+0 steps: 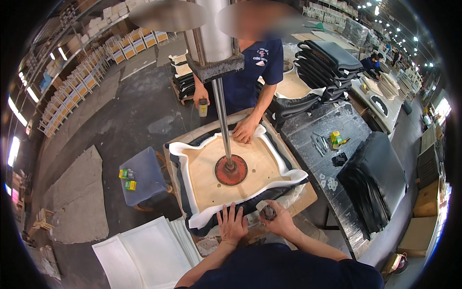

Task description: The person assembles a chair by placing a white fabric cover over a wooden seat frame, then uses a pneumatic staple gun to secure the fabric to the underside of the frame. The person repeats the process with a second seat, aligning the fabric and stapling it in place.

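An upholstered seat [257,166] with a plywood base, white padding and a black cover is laid underside up on a worktable [310,195], below the middle of the view. Its plywood is met near the centre by a red round plate [239,176], carried on a steel press shaft [223,115] from twelve o'clock. At six o'clock on the seat, the near edge is touched by the left hand [233,226], laid palm down with fingers extended and a little apart, clamped on nothing. At five o'clock, a handheld tool [266,210], its type unclear, is clasped in the right hand [280,222], fingers closed around it, just beside the edge. At one o'clock, the far edge is touched by a co-worker's left hand [246,129]; a yellowish tool [203,108] is held at eleven o'clock in the co-worker's right hand [200,94]. Green-and-yellow boxes [130,185] are set on a grey-topped stool [144,166] at nine o'clock, white sheets [149,250] are stacked at seven, and black covers [373,178] are piled at three.
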A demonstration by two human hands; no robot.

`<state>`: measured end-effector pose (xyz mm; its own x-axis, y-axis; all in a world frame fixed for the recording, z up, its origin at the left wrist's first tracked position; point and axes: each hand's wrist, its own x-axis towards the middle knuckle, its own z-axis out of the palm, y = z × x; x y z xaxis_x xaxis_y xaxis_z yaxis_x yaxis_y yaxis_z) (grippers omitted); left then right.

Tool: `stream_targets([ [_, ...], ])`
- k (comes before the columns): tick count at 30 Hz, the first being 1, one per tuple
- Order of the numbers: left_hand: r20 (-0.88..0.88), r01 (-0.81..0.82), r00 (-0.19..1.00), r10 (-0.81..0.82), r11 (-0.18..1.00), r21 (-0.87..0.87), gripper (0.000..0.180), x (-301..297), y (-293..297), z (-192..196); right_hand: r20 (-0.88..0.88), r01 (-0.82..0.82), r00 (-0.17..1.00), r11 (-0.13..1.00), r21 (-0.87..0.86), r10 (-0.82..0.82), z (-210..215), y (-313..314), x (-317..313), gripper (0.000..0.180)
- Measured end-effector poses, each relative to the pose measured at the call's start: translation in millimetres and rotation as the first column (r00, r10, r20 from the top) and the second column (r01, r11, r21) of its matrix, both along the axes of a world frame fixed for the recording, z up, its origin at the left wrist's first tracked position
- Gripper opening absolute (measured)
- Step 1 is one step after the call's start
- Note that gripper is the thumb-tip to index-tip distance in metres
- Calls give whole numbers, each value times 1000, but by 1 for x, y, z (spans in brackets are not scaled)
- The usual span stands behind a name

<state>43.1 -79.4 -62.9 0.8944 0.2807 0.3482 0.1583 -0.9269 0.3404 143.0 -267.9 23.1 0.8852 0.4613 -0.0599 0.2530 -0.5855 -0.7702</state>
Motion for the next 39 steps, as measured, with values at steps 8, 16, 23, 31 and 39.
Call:
stream_targets([
  [8, 2, 11, 1000, -11, 986, -169, 43, -2, 0, 11, -30, 14, 999, 1000, 8, -14, 3, 0, 2, 64],
  [16, 203, -166, 956, 214, 959, -231, 37, -38, 58, 79, -59, -21, 998, 996, -85, 16, 13, -10, 16, 63],
  [23, -200, -570, 766, 611, 501, -651, 56, -58, 87, 35, 59, -127, 989, 985, -121, 135, 6, -38, 62, 65],
  [31, -289, -659, 734, 614, 544, -518, 58, -38, -47, 28, 191, -73, 981, 989, 130, 47, -18, -89, 173, 68],
  [39, 36, -339, 938, 344, 935, -108, 44, -38, -71, 53, -271, 35, 960, 926, 376, 73, 26, -195, 143, 66],
])
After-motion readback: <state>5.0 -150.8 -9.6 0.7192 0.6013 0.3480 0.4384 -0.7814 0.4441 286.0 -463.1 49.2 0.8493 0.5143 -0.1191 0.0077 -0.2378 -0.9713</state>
